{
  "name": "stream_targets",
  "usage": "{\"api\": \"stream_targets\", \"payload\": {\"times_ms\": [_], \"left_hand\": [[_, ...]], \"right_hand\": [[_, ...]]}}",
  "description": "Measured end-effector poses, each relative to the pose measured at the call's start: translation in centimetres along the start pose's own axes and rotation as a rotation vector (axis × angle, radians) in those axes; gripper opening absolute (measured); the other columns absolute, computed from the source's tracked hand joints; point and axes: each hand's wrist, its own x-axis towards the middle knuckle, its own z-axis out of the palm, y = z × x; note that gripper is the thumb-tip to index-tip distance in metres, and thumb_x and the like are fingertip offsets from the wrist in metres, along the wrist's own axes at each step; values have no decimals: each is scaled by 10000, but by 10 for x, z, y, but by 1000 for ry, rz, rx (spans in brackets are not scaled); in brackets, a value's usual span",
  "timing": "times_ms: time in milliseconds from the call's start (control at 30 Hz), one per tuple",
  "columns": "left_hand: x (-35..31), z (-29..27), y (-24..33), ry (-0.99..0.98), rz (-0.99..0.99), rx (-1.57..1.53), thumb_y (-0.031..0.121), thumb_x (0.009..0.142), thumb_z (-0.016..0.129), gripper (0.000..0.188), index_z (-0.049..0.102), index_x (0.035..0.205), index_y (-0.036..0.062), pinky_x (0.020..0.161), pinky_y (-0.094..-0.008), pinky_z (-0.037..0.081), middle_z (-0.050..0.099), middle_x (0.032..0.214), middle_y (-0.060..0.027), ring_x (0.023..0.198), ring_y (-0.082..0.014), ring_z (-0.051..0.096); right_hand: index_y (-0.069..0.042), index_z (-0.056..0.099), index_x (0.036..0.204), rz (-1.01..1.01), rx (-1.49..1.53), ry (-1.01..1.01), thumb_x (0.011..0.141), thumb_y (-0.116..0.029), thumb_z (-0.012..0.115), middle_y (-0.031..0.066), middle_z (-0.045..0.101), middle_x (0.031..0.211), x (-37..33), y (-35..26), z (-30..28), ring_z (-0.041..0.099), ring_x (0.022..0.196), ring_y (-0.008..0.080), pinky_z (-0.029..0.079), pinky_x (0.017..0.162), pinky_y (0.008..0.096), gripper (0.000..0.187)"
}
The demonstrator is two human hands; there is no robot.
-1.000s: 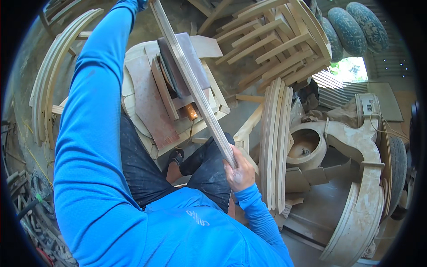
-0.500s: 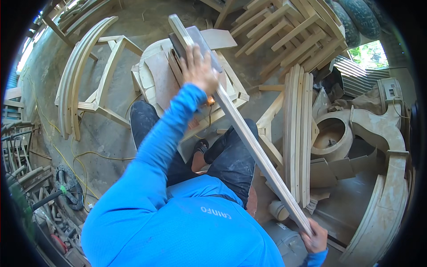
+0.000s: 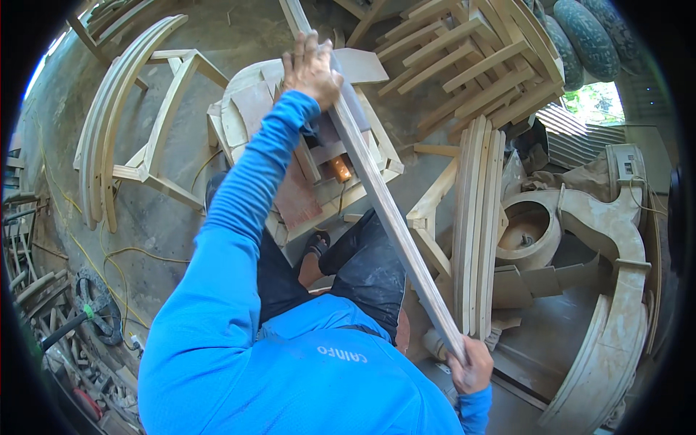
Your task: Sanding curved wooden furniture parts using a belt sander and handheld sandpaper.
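A long wooden strip (image 3: pixel 395 217) with lengthwise lines along its edge slants from the top of the view down to the lower right. My left hand (image 3: pixel 312 69) is closed over its far part, fingers laid across the wood. Around the near end of the strip, my right hand (image 3: pixel 473 366) is wrapped. Beneath the strip, beyond my knees, a power tool with a flat grey plate (image 3: pixel 353 110) and an orange part (image 3: pixel 339 169) is set on a low wooden stand (image 3: pixel 391 168). My left hand and the strip hide part of this tool.
Curved wooden frame pieces (image 3: pixel 109 123) stand at the left. Stacked slatted wood (image 3: pixel 478 58) fills the far right, with long boards (image 3: pixel 475 232) nearer. A large curved machine housing (image 3: pixel 616 225) stands at the right. A yellow cord (image 3: pixel 119 290) crosses the left floor near scrap wood.
The strip has slid forward and left, its far end now past the top edge. My right hand has moved left and slightly up with it; my left hand sits higher.
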Motion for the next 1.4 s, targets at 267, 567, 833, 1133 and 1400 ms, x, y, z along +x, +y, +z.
{"api": "stream_targets", "payload": {"times_ms": [267, 567, 833, 1133, 1400], "left_hand": [[122, -33, -51, -44, -15, -1, 340, 911, 512, 766, 331, 1610, 84, 1275, -550, 111, 80, 1727, -180, 1608, -338, 16], [253, -66, -99, 32, -25, 12, 363, 884, 540, 875, 212, 1653, 104, 1284, -518, 89, -14, 1743, -155, 1611, -319, -49], [265, -61, -131, -80, -9, -164, 368, 892, 530, 876, 192, 1657, 107, 1286, -515, 76, -24, 1744, -147, 1611, -314, -56], [271, -76, -160, -184, 28, -402, 375, 902, 518, 878, 166, 1662, 110, 1287, -510, 60, -38, 1746, -135, 1611, -307, -66], [260, -125, -128, -264, 140, -250, 375, 926, 481, 859, 140, 1665, 99, 1292, -493, 22, -36, 1751, -106, 1612, -284, -79]], "right_hand": [[-30, 722, 1131, -89, -28, 145, 730, -57, 796, 152, 635, 936, 100, -44, 74, 622, 843, 344, 514, 733, 422, 409], [-47, 684, 1200, -146, 136, 157, 768, -82, 806, 147, 565, 899, 215, -101, 135, 596, 814, 347, 492, 712, 451, 451], [-74, 639, 1301, -306, 12, 329, 815, -217, 794, 117, 559, 956, 315, -159, 178, 572, 892, 317, 421, 768, 443, 529], [-65, 623, 1309, -376, -83, 474, 873, -289, 754, 128, 574, 991, 440, -224, 190, 587, 966, 327, 418, 821, 443, 508], [-101, 641, 1278, -375, -147, 448, 803, -320, 818, 112, 583, 944, 364, -157, 176, 592, 904, 314, 437, 796, 442, 552]]}}
